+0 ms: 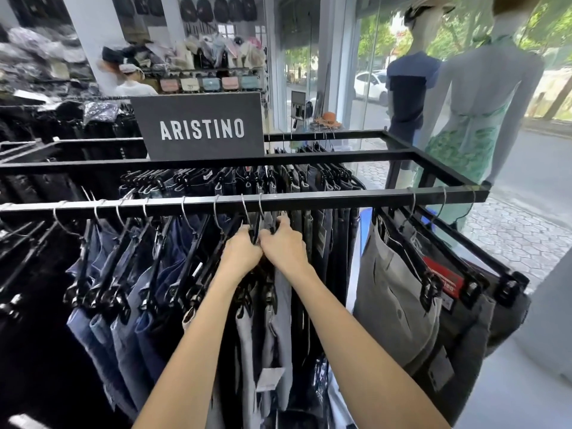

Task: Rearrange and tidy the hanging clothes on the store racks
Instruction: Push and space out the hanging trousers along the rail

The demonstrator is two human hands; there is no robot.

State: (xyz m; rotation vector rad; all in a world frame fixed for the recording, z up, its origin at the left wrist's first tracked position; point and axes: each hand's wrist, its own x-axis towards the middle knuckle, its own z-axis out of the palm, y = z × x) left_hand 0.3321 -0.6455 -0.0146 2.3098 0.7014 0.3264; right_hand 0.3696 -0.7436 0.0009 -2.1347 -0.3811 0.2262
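Observation:
A black metal rack rail (309,201) runs across the view with several pairs of trousers and shorts hung on black clip hangers. My left hand (240,250) and my right hand (283,243) meet just below the rail at its middle. Both are closed around black clip hangers (255,233) that carry grey trousers (280,323). Blue denim shorts (123,329) hang to the left of my hands. Dark trousers (334,243) hang to the right. The fingertips are hidden among the hangers.
Grey trousers (396,305) hang on the rack's right end. A black ARISTINO sign (201,128) stands on the back rail. Two mannequins (476,103) stand by the window at right. A person in a cap (133,78) is behind the rack, by shelves of bags.

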